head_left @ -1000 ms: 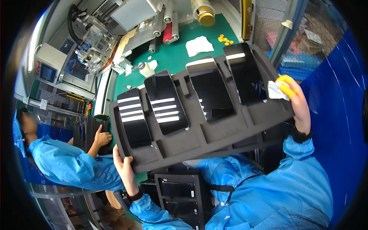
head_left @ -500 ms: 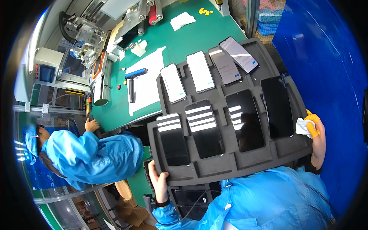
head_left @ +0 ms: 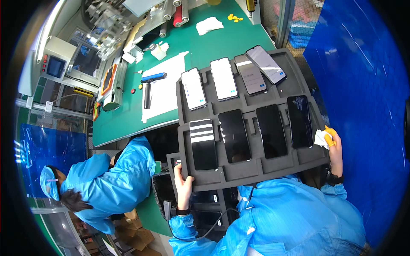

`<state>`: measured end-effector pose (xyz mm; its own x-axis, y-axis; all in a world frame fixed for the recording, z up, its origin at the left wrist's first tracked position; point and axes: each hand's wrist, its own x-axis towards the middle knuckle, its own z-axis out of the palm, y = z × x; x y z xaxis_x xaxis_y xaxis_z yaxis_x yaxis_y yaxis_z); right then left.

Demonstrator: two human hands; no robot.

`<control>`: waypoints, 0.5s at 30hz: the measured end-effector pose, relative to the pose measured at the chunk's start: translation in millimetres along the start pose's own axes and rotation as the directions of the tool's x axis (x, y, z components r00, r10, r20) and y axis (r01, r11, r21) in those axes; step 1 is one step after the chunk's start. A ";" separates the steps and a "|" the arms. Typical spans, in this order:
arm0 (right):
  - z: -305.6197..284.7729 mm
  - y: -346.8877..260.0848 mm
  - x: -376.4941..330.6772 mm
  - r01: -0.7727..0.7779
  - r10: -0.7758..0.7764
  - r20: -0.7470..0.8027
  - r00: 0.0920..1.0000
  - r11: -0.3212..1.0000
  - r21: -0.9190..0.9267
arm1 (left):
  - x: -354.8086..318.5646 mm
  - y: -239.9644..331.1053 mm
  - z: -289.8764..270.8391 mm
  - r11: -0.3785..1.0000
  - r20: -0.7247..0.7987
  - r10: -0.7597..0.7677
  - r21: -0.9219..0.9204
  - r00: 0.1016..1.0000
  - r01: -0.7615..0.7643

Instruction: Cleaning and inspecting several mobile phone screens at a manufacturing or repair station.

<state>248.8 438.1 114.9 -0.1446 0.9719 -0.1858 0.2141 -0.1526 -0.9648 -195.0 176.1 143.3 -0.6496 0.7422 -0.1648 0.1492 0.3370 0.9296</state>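
Head view: the near tray [head_left: 243, 173], dark and compartmented, sits right of centre in the frame, spanned by the left hand [head_left: 183, 184] at its lower left corner and the right hand [head_left: 335, 144] at its right end. Left fingers: thumb over the rim, one finger laid along the end wall, so the corner appears pinched; the undersides are hidden. Right fingers: yellow finger cots [head_left: 329, 135] on them, curled against the tray's end with a white cloth [head_left: 321, 138] pinched in them; cannot tell how much of the tray's weight they take. Judged reason for the wide hold: support at both ends should keep a long load level. Four dark phones [head_left: 233, 136] lie face up, one per compartment; the dividers presumably keep the glass faces from knocking together. Beyond, the far tray [head_left: 300, 81] carries four lit phones [head_left: 194, 89]; the rightmost is askew, overlapping its neighbour, so the spacing fails there. The near tray's upper edge meets or overlaps the far tray; which of the two, cannot tell. On the green counter [head_left: 124, 123], upper left of the trays, a blue roller tool [head_left: 153, 77] rests on a white sheet [head_left: 168, 96], likely laid down to give a clean surface. White wipes [head_left: 209, 25] and loose yellow pieces [head_left: 234, 18] lie at upper centre. A co-worker [head_left: 117, 179] in blue bends over at lower left.
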 end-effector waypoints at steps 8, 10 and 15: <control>4.7 -8.0 -4.2 0.070 -0.066 -0.049 0.997 0.995 0.075 | 18.9 -13.7 -0.4 0.993 0.006 0.112 -0.038 0.994 -0.112; -0.3 -4.7 2.2 0.082 -0.081 -0.022 0.996 0.996 0.034 | 21.9 -15.7 -5.8 0.994 0.035 0.074 -0.080 0.997 -0.071; 7.3 -4.1 -5.2 0.164 -0.165 -0.024 0.986 0.986 -0.031 | 22.4 -19.4 -5.4 0.998 0.017 0.062 -0.032 0.998 -0.062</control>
<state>241.5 432.3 118.4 -0.1547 0.9878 -0.0194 0.2174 0.0149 -0.9760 -216.4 183.0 123.4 -0.6265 0.7714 -0.1119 0.1650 0.2715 0.9482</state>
